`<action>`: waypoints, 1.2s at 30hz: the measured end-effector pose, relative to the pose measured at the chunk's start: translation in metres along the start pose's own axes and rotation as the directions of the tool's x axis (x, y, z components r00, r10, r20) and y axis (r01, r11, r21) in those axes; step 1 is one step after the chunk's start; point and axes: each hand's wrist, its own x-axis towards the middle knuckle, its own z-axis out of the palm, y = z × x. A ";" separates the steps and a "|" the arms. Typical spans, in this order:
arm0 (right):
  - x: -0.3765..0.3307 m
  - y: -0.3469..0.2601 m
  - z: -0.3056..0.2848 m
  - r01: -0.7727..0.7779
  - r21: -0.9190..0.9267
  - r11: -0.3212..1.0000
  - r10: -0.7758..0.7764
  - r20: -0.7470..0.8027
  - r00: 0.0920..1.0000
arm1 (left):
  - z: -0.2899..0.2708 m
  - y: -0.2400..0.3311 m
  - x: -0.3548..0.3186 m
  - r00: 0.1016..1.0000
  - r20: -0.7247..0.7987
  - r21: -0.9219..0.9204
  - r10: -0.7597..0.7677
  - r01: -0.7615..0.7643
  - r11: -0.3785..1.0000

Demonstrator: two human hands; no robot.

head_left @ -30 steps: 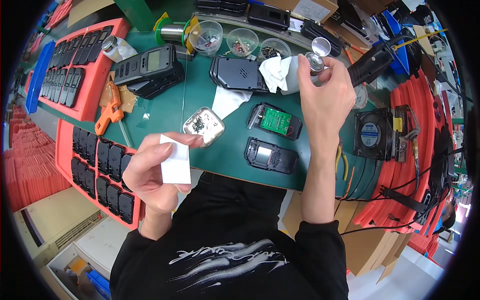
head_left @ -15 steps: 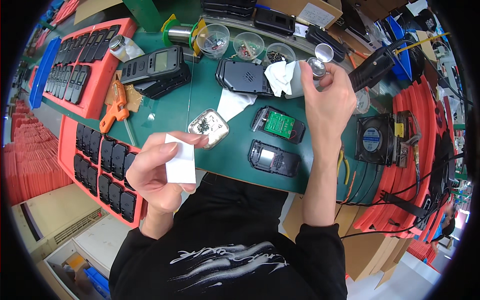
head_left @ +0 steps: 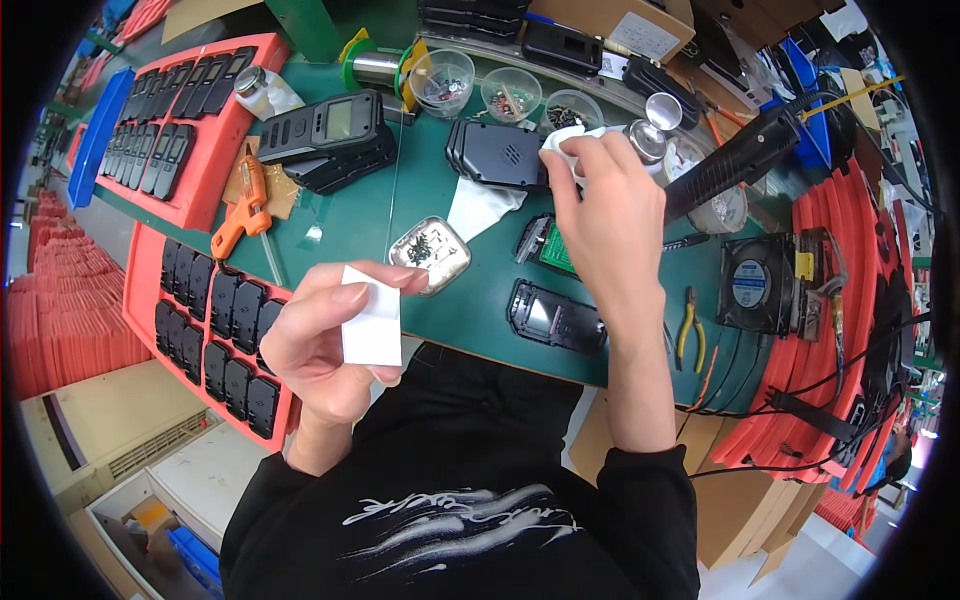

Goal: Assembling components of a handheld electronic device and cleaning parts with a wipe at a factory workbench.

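- White square [head_left: 372, 325]: near the front of the bench [head_left: 455, 322], pinched between thumb and fingers of the left hand [head_left: 322, 335]; visible face blank.
- Right hand [head_left: 615, 215]: shifted from the dispenser [head_left: 648, 142] to the tissue [head_left: 566, 137], so work apparently passes to the latter; grip cannot be told.
- Lettering: pale script [head_left: 460, 512] on the shirt [head_left: 600, 545]; small print on the fan [head_left: 752, 287].

Paper [head_left: 372, 338] left of housing [head_left: 557, 318]; pliers [head_left: 690, 313] right

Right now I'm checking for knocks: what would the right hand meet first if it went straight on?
The crumpled white cloth, which the right hand seems to touch. Beyond it, the clear tub of dark bits looks next, though depth is unclear.
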 end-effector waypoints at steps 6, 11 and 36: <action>-0.003 0.002 0.006 0.044 -0.160 0.986 -0.040 0.024 0.999 | 0.000 0.002 0.001 1.000 0.008 0.005 0.006 -0.006 1.000; 0.000 -0.001 -0.031 -0.284 0.576 0.767 0.237 0.156 0.959 | 0.000 0.001 0.004 1.000 0.012 -0.004 0.020 -0.020 1.000; -0.007 0.033 -0.053 -0.324 0.175 0.930 0.358 -0.233 0.904 | 0.014 0.003 0.012 1.000 0.012 -0.025 0.011 -0.011 1.000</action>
